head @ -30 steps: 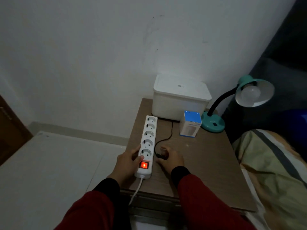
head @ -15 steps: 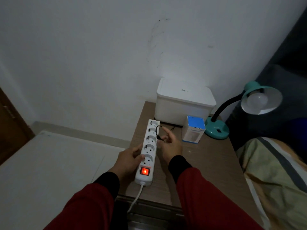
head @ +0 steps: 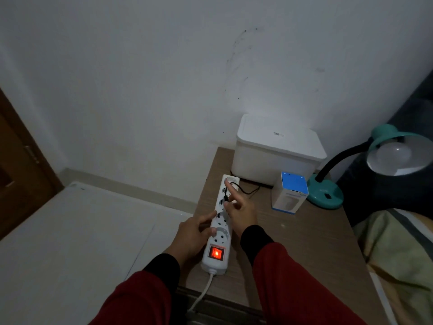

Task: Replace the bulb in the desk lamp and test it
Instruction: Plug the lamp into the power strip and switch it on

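A teal desk lamp (head: 324, 193) stands at the back right of the wooden bedside table (head: 302, 240); a white bulb (head: 396, 154) sits unlit in its shade. The white power strip (head: 221, 227) lies along the table's left side with its red switch (head: 216, 253) glowing. My left hand (head: 192, 235) grips the strip's near part from the left. My right hand (head: 239, 211) pinches the lamp's black plug (head: 226, 198) over a socket in the strip's far half, forefinger stretched forward. The black cord (head: 248, 191) runs back toward the lamp.
A white lidded box (head: 276, 153) stands against the wall at the table's back. A small blue-topped bulb carton (head: 290, 195) is upright beside the lamp base. Bedding (head: 398, 254) lies to the right, a white surface (head: 82, 231) to the left.
My right hand picked the plug up from the table and carried it forward over the strip's far sockets. My left hand kept its hold on the strip. The view tilted downward.
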`<state>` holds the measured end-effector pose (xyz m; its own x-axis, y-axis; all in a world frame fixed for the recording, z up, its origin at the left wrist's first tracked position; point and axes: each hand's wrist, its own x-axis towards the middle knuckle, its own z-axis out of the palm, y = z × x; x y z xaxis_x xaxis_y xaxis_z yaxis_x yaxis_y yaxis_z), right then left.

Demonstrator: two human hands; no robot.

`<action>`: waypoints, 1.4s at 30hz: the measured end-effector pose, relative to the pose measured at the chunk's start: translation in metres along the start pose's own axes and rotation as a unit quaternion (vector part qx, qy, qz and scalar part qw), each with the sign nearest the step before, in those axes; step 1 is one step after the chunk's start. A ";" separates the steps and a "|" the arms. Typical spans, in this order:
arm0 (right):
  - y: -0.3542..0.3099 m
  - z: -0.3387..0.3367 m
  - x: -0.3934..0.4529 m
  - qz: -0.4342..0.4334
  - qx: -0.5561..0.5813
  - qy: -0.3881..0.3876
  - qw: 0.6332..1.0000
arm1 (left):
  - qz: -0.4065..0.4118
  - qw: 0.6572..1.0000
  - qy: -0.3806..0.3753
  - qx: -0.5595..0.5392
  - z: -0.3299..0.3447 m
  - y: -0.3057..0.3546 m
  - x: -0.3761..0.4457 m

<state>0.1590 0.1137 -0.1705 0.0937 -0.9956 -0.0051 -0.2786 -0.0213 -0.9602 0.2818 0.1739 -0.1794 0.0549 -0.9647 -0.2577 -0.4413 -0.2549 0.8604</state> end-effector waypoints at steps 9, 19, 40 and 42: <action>0.002 0.003 0.001 0.002 -0.006 0.036 0.999 | 0.009 1.000 0.001 0.006 0.002 -0.001 0.002; 0.012 -0.002 -0.001 -0.008 -0.139 0.071 0.988 | 0.010 1.000 0.007 0.007 0.003 -0.003 0.003; 0.017 -0.001 -0.006 -0.052 -0.214 0.054 0.974 | 0.005 1.000 0.010 -0.002 0.003 -0.003 0.005; 0.016 0.002 -0.006 -0.053 -0.211 0.063 0.974 | 0.007 1.000 0.009 -0.003 0.003 -0.003 0.005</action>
<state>0.1558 0.1199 -0.1867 0.0328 -0.9883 0.1487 -0.6440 -0.1347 -0.7531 0.2806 0.1703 -0.1842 0.0659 -0.9690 -0.2382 -0.4362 -0.2427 0.8665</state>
